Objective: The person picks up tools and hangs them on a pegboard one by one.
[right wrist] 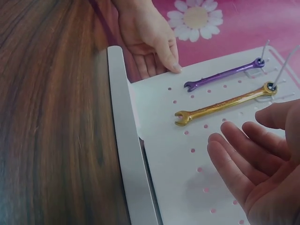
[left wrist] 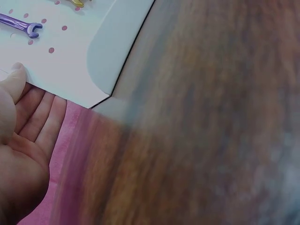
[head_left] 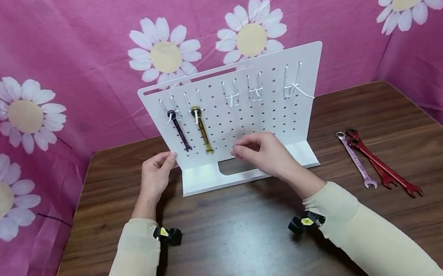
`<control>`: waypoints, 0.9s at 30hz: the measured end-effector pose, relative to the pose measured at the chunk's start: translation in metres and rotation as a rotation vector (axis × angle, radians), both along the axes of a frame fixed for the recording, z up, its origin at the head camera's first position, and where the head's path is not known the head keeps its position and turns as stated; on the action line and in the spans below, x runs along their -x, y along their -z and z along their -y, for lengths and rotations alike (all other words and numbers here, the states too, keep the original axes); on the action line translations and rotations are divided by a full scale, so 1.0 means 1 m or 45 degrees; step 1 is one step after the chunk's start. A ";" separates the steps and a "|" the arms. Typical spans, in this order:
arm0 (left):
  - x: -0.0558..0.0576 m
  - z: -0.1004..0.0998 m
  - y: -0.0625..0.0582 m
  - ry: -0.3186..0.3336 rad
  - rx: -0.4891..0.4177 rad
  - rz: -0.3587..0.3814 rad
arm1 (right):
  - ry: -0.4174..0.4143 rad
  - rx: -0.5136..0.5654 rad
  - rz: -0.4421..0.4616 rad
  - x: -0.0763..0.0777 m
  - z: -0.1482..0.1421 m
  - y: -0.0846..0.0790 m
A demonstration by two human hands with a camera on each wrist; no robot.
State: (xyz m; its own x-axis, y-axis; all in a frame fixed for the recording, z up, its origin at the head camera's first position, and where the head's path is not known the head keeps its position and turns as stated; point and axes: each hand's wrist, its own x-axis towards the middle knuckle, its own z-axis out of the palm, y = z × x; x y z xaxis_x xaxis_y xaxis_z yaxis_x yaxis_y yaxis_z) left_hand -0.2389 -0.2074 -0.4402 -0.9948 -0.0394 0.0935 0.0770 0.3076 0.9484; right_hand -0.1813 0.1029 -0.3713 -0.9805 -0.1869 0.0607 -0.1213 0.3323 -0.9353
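Note:
A white pegboard (head_left: 245, 124) stands upright on the wooden table. My left hand (head_left: 154, 176) grips its left edge, thumb on the front face and fingers behind, as the left wrist view shows. On the two leftmost hooks hang a purple wrench (head_left: 179, 130) and a gold wrench (head_left: 203, 131), open ends down. In front of the board's lower middle is my right hand (head_left: 265, 152), fingers loosely bent and holding nothing. In the right wrist view its fingers (right wrist: 234, 159) lie near the gold wrench, apart from it.
Several white wire hooks (head_left: 255, 88) line the upper board. Right of the board, a pink-purple wrench (head_left: 356, 159) lies on the table (head_left: 230, 244) beside two overlapping red wrenches (head_left: 384, 167). A pink flowered cloth (head_left: 93, 57) hangs behind and at both sides.

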 end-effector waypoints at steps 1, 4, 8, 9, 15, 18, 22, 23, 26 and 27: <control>0.000 0.000 0.000 0.003 0.011 0.003 | -0.003 -0.007 -0.011 -0.001 -0.002 -0.001; 0.001 -0.001 -0.001 0.008 0.027 0.017 | -0.006 -0.037 -0.046 -0.004 -0.009 -0.003; 0.002 -0.001 -0.001 0.004 0.024 0.031 | 0.019 -0.040 -0.060 -0.007 -0.018 -0.004; 0.002 -0.002 -0.001 0.005 0.026 0.033 | 0.025 -0.032 -0.057 -0.008 -0.020 -0.004; 0.002 -0.003 -0.003 0.013 0.043 0.037 | 0.037 -0.045 -0.050 -0.013 -0.031 -0.003; 0.002 -0.003 -0.003 0.016 0.054 0.045 | 0.027 -0.054 -0.052 -0.017 -0.035 -0.003; 0.001 -0.002 -0.004 0.019 0.079 0.068 | 0.033 -0.161 -0.115 -0.020 -0.042 0.001; 0.000 -0.001 -0.005 0.019 0.081 0.075 | 0.039 -0.202 -0.136 -0.021 -0.045 0.002; -0.001 0.000 -0.005 0.025 0.087 0.079 | 0.052 -0.303 -0.176 -0.023 -0.053 0.007; -0.001 0.001 -0.005 0.033 0.091 0.072 | 0.049 -0.316 -0.181 -0.024 -0.056 0.007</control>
